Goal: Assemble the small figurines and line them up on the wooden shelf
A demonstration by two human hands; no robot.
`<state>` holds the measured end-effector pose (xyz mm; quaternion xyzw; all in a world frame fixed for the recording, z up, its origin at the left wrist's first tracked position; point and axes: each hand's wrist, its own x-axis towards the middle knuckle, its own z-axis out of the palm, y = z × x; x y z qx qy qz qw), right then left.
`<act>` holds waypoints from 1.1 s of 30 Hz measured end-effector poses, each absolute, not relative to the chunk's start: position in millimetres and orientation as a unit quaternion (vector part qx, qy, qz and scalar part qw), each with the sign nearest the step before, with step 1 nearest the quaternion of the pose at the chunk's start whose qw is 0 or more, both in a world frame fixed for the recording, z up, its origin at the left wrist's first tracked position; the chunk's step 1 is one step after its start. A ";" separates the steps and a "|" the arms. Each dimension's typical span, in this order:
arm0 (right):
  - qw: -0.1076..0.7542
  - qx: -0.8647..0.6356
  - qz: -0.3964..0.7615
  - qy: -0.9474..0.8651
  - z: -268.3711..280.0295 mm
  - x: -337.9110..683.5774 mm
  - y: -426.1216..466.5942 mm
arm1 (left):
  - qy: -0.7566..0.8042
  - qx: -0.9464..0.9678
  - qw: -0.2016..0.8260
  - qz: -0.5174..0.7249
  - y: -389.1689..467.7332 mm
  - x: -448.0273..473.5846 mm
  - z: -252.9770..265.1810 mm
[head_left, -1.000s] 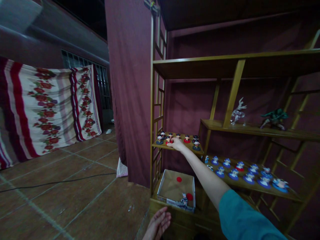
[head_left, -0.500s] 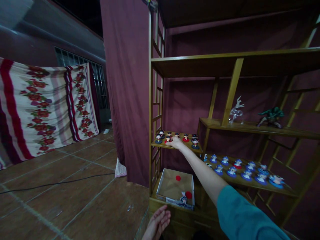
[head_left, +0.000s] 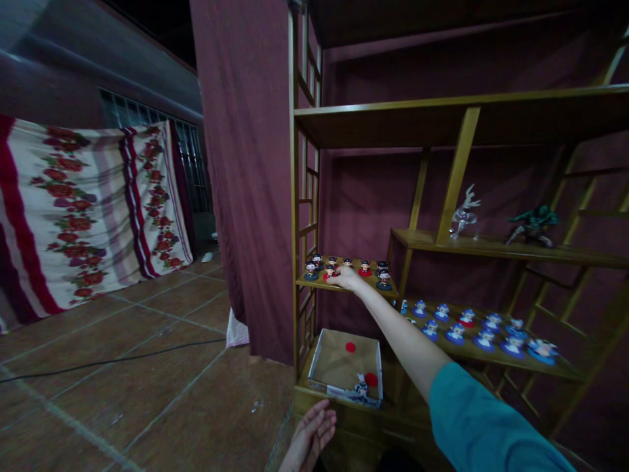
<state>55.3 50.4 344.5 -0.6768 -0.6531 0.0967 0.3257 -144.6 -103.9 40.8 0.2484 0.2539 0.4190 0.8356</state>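
Note:
My right hand (head_left: 346, 278) reaches onto the small left shelf (head_left: 314, 283). Its fingers are closed at the base of a small red figurine (head_left: 329, 271) with a dark cap, which stands at the front of that shelf. Beside it on the left is a dark-based figurine (head_left: 311, 271), and to the right of the hand another dark-based figurine (head_left: 384, 280). Several more stand behind. My left hand (head_left: 312, 434) is low in front, fingers apart, holding nothing. Just beyond it sits a shallow cardboard box (head_left: 339, 359) containing a black-and-white figurine (head_left: 361, 384) and two red discs (head_left: 350, 347).
Several blue-and-white figurines (head_left: 455, 333) line the lower right shelf. Above them stand a clear deer ornament (head_left: 462, 216) and a green figure (head_left: 538, 225). A wooden upright (head_left: 296, 196) edges the unit, next to a purple curtain (head_left: 246, 183). A cable (head_left: 122, 357) crosses the tiled floor.
My right hand has shifted very slightly to the right beside the red figurine. The view has moved a little; my left hand and the box stay as they were.

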 end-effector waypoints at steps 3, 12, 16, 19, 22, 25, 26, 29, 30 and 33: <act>0.322 -0.678 0.095 -0.654 343.5 55.6 51.8 | 0.254 0.251 0.831 0.427 -104.2 -143.9 41.3; 0.321 -0.671 0.102 -0.660 342.1 57.4 51.9 | 0.284 0.259 0.813 0.438 -103.6 -141.0 40.6; 0.323 -0.667 0.092 -0.665 342.9 57.1 48.5 | 0.333 0.354 0.764 0.424 -97.7 -136.0 35.7; 0.322 -0.660 0.088 -0.673 343.5 56.7 45.1 | 0.407 0.476 0.659 0.417 -94.3 -135.4 31.6; 0.315 -0.663 0.084 -0.674 342.9 56.7 42.5 | 0.411 0.661 0.518 0.355 -97.9 -141.4 28.7; 0.322 -0.665 0.081 -0.669 340.4 57.5 42.6 | 0.377 0.777 0.415 0.287 -107.2 -147.5 25.8; 0.327 -0.663 0.081 -0.669 339.1 57.9 43.2 | 0.365 0.795 0.401 0.273 -110.6 -148.2 24.9; 0.333 -0.661 0.078 -0.668 335.6 59.3 45.2 | 0.348 0.821 0.375 0.252 -119.5 -146.8 24.1; 0.334 -0.663 0.076 -0.666 334.7 59.8 45.7 | 0.344 0.828 0.370 0.243 -121.8 -145.9 24.7; 0.333 -0.668 0.070 -0.662 333.2 60.7 46.5 | 0.350 0.836 0.358 0.222 -126.5 -144.0 27.9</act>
